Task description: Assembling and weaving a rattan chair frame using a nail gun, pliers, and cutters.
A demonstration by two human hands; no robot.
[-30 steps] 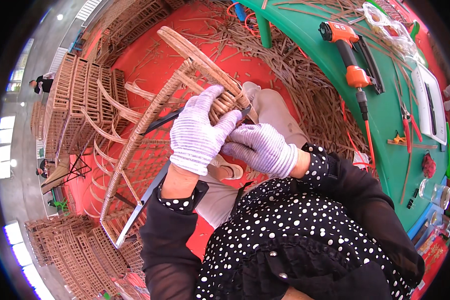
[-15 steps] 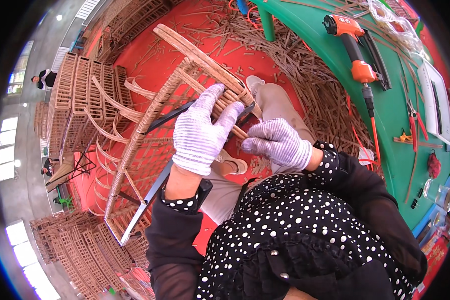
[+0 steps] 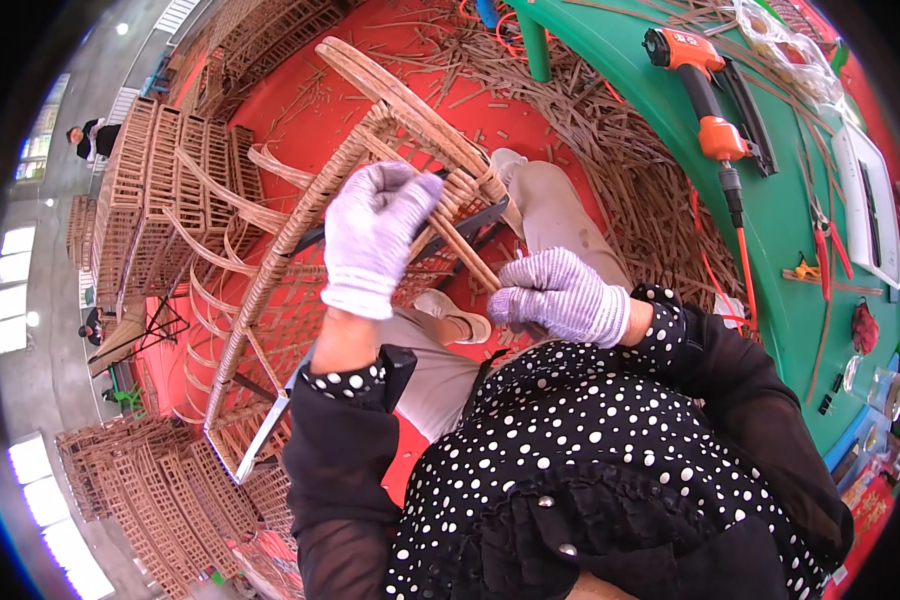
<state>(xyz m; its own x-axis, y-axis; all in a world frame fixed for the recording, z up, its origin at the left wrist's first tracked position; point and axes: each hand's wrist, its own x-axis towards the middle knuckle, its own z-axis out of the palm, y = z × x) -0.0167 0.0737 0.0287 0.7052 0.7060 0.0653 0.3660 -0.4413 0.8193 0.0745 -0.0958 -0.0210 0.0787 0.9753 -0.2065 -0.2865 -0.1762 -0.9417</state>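
Observation:
A woven rattan frame [image 3: 300, 235] with black metal bars leans across my lap, its weave partly done in brown strips. My right hand [image 3: 562, 296], in a striped white glove, is closed on the end of a brown rattan strip [image 3: 467, 252] that runs down from the frame's corner. My left hand [image 3: 375, 232], gloved the same way, is raised beside that corner, apart from the wrapped strips. Its fingers are curled in, and what they hold, if anything, is hidden. Several loose strip ends [image 3: 232, 198] curl out from the frame's left side.
A green table [image 3: 770, 240] on the right holds an orange-black nail gun [image 3: 705, 95], red-handled pliers [image 3: 828, 250], a white tray [image 3: 867, 205] and a glass jar [image 3: 875, 388]. Cut strips [image 3: 610, 150] litter the red floor. Woven racks [image 3: 170, 200] stand stacked at left.
My left hand has lifted off the wrapped strips and moved left, its fingers curling in. My right hand stays at the strip's end, nearly still.

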